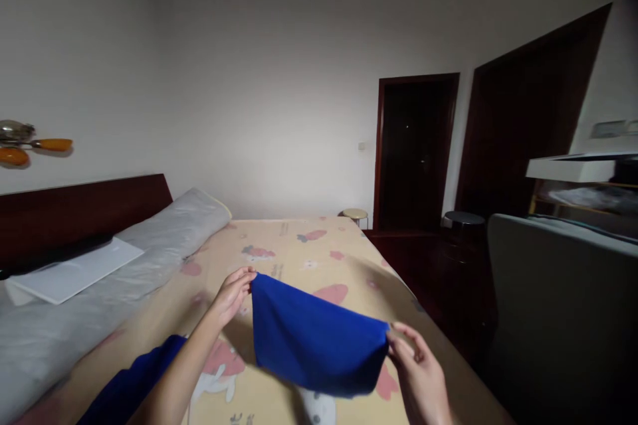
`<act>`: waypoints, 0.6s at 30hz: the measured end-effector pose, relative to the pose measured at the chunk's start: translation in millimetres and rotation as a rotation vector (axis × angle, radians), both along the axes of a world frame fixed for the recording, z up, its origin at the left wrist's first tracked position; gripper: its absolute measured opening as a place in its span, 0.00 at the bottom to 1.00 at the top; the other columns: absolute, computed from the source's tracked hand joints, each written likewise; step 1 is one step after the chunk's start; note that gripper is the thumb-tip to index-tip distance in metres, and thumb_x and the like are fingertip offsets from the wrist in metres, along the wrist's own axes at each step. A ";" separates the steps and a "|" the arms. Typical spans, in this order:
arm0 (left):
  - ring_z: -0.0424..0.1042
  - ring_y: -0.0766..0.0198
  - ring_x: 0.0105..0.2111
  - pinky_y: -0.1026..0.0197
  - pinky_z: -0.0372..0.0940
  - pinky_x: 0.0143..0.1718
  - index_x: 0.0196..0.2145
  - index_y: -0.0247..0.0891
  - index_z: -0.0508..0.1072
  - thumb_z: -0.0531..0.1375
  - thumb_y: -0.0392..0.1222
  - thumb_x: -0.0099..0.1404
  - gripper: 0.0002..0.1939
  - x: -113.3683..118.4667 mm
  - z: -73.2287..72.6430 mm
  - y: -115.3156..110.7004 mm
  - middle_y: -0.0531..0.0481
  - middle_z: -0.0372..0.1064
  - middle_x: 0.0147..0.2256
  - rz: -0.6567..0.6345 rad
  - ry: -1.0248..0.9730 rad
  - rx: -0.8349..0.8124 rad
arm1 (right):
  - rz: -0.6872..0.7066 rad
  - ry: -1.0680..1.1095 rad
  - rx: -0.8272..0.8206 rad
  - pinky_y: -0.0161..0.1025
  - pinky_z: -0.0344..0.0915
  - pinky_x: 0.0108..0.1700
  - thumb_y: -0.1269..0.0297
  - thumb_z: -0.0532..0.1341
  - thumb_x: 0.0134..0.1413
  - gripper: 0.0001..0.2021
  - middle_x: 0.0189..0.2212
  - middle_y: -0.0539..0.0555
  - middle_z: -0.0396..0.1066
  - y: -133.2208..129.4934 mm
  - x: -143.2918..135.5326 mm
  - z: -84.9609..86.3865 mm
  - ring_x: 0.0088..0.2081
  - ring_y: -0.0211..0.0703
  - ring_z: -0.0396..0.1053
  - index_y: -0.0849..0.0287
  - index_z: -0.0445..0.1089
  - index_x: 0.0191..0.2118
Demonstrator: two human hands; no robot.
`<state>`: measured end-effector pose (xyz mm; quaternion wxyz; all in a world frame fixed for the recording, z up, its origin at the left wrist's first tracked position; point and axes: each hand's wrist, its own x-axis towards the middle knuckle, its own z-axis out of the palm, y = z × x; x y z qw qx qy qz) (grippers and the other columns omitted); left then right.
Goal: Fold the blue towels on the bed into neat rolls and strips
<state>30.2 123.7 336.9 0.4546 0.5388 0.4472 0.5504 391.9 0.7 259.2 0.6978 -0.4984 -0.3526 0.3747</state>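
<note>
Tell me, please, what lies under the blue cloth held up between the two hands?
Under the blue cloth is the bed sheet, with red prints showing at the cloth's edges. The left hand and right hand pinch its corners. The sheet directly beneath it is hidden.

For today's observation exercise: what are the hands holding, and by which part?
Both hold a blue cloth above the bed: left hand pinches its upper left corner, right hand its upper right corner.
</note>
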 end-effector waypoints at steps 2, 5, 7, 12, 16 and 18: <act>0.74 0.61 0.33 0.58 0.66 0.39 0.41 0.39 0.74 0.69 0.56 0.46 0.27 -12.1 12.4 -14.9 0.49 0.76 0.31 -0.002 0.009 0.005 | 0.033 0.032 0.053 0.38 0.71 0.36 0.43 0.69 0.39 0.34 0.24 0.48 0.75 14.6 0.5 30.0 0.30 0.42 0.73 0.59 0.69 0.51; 0.75 0.60 0.37 0.57 0.66 0.43 0.42 0.38 0.76 0.69 0.55 0.47 0.27 -27.1 26.8 -32.4 0.46 0.78 0.37 -0.023 0.035 0.008 | 0.184 0.072 0.074 0.37 0.71 0.38 0.45 0.72 0.33 0.31 0.28 0.52 0.77 36.7 1.9 62.2 0.31 0.40 0.73 0.62 0.75 0.42; 0.75 0.59 0.38 0.58 0.66 0.44 0.41 0.37 0.77 0.70 0.54 0.46 0.26 -35.0 32.3 -40.3 0.44 0.78 0.38 -0.028 0.055 0.011 | 0.278 0.076 0.060 0.40 0.71 0.40 0.48 0.73 0.30 0.28 0.29 0.55 0.77 49.2 3.8 73.5 0.31 0.42 0.73 0.64 0.76 0.37; 0.74 0.61 0.36 0.59 0.65 0.42 0.39 0.37 0.78 0.71 0.51 0.46 0.23 -49.0 32.2 -48.4 0.47 0.78 0.35 0.030 0.117 0.053 | 0.313 -0.278 0.084 0.47 0.71 0.43 0.46 0.69 0.37 0.28 0.30 0.58 0.77 70.9 12.5 78.6 0.33 0.46 0.74 0.65 0.75 0.39; 0.75 0.59 0.33 0.59 0.65 0.38 0.32 0.37 0.79 0.71 0.51 0.44 0.19 -56.9 22.5 -43.2 0.48 0.78 0.30 0.095 0.210 0.078 | 0.255 -0.543 0.079 0.45 0.70 0.37 0.43 0.66 0.40 0.25 0.25 0.56 0.75 81.3 19.6 73.3 0.29 0.45 0.72 0.64 0.74 0.34; 0.75 0.58 0.32 0.58 0.65 0.38 0.29 0.38 0.79 0.72 0.52 0.41 0.19 -57.8 14.6 -34.9 0.49 0.78 0.27 0.128 0.252 0.086 | 0.231 -0.700 0.060 0.42 0.68 0.36 0.47 0.63 0.46 0.19 0.24 0.53 0.75 85.3 17.9 70.6 0.27 0.43 0.72 0.60 0.73 0.33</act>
